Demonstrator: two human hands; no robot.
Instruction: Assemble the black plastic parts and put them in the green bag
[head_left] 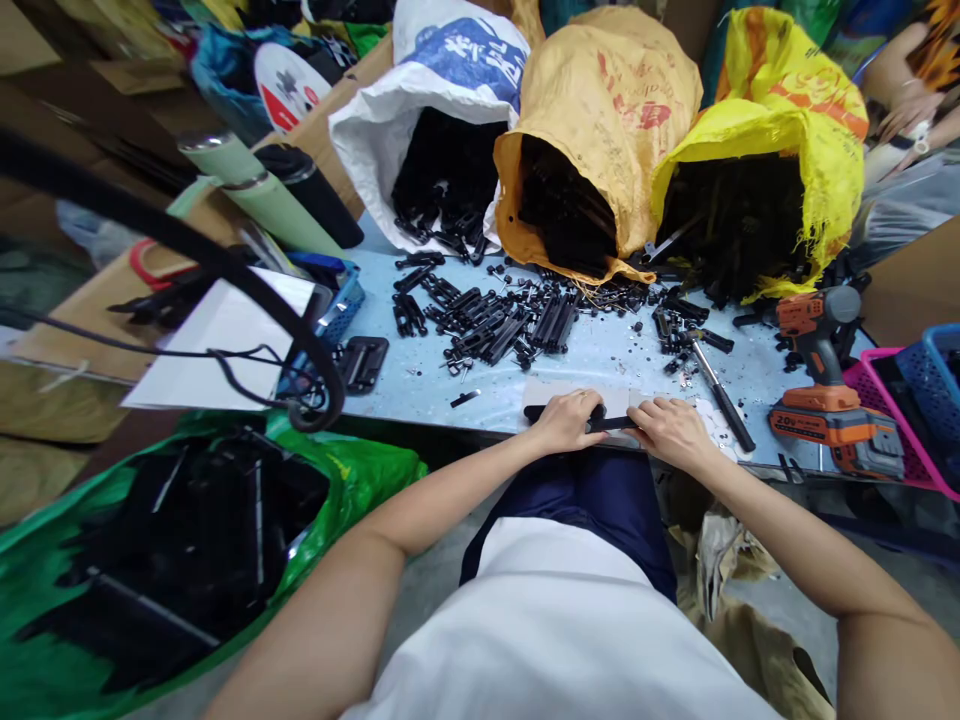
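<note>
At the table's front edge, my left hand [568, 420] is closed around a long black plastic part [616, 423]. Part of that piece sticks out to the left of the hand, and its exact kind is unclear. My right hand [670, 430] grips the right end of the same part, with its fingers curled over it. A pale flat sheet [577, 394] lies on the table under and behind the hands. Beyond them spreads a pile of small black plastic parts [495, 325] mixed with screws. A hammer [724, 400] rests just right of my right hand.
An orange cordless drill [832, 390] stands at the right, beside a pink basket [892, 410]. White [442, 90], orange [607, 90] and yellow sacks [825, 180] of black parts line the back. A green bag [360, 470] sits lower left; a black cable [202, 270] arches across the left.
</note>
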